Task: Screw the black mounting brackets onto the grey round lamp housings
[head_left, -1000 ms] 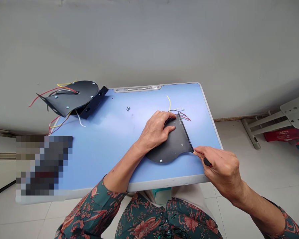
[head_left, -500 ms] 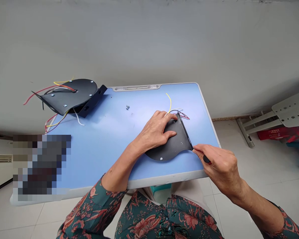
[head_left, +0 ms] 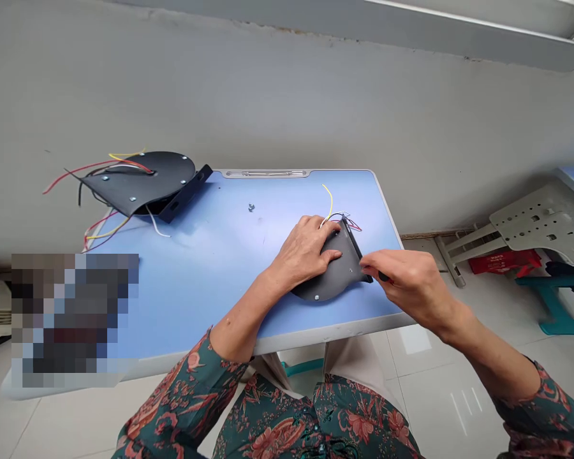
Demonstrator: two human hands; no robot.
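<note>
A dark grey rounded metal plate (head_left: 337, 277) with a raised straight flange lies near the right side of the blue table (head_left: 210, 255). My left hand (head_left: 306, 252) rests on it, thumb and fingers gripping its upper part. My right hand (head_left: 409, 277) is closed at the flange's edge, around a small tool (head_left: 383, 276) with a black handle, mostly hidden by the fingers. Yellow, white, black and red wires (head_left: 330, 197) come out behind the plate.
A second black assembly (head_left: 165, 182) with loose wires sits at the back left. Small screws (head_left: 251, 208) lie mid-table. A pixelated patch covers the left front. A white metal frame (head_left: 538, 217) stands on the right.
My right hand has moved up along the flange, away from its lower corner. The left hand stays on the plate. The whole view has shifted slightly.
</note>
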